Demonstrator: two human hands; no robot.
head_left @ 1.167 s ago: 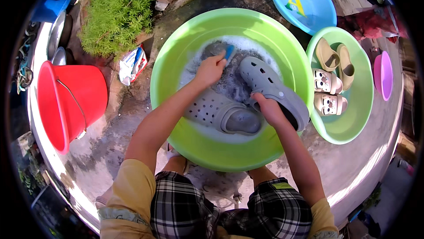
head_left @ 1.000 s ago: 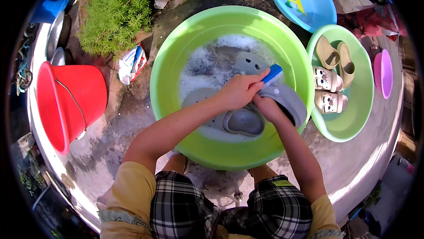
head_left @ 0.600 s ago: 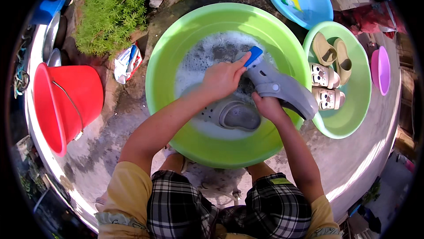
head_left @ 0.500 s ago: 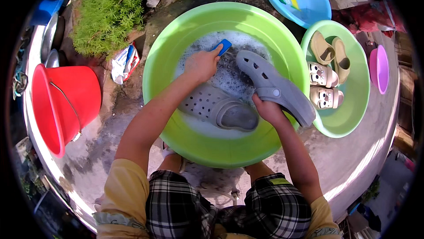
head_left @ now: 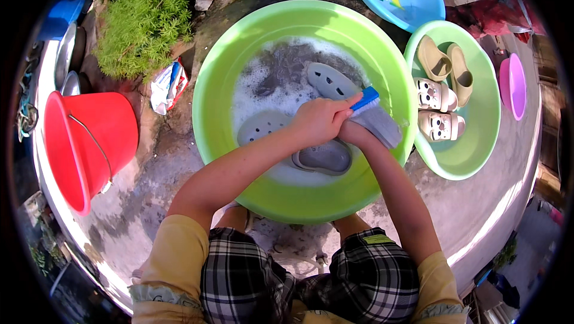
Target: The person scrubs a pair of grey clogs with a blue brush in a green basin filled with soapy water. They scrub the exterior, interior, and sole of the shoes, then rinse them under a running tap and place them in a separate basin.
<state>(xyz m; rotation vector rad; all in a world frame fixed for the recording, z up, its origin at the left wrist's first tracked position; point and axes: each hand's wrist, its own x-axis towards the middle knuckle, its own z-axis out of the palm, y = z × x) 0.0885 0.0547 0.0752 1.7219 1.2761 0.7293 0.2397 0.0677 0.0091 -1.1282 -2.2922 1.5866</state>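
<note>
My left hand [head_left: 321,122] is closed around a blue scrub brush [head_left: 366,98], which it presses against the side of a grey clog [head_left: 382,125]. Low over the suds, my right hand [head_left: 357,134] grips that clog, its fingers partly hidden behind the left hand. The clog's holed toe [head_left: 330,80] points to the far left. A second grey clog [head_left: 323,157] lies in the soapy water [head_left: 269,93], partly under my left forearm. Both clogs are inside a large green basin [head_left: 281,199].
At the right, a pale green basin [head_left: 478,159] holds olive clogs [head_left: 460,75] and cream clogs [head_left: 435,126]. Beyond are a blue basin [head_left: 418,16] and a purple one [head_left: 515,90]. A red bucket [head_left: 110,135], a crumpled packet [head_left: 168,86] and green plants [head_left: 140,31] are at the left.
My left hand has carried the brush rightward from the suds onto the held clog. My right hand has brought that clog slightly left and lower into the basin.
</note>
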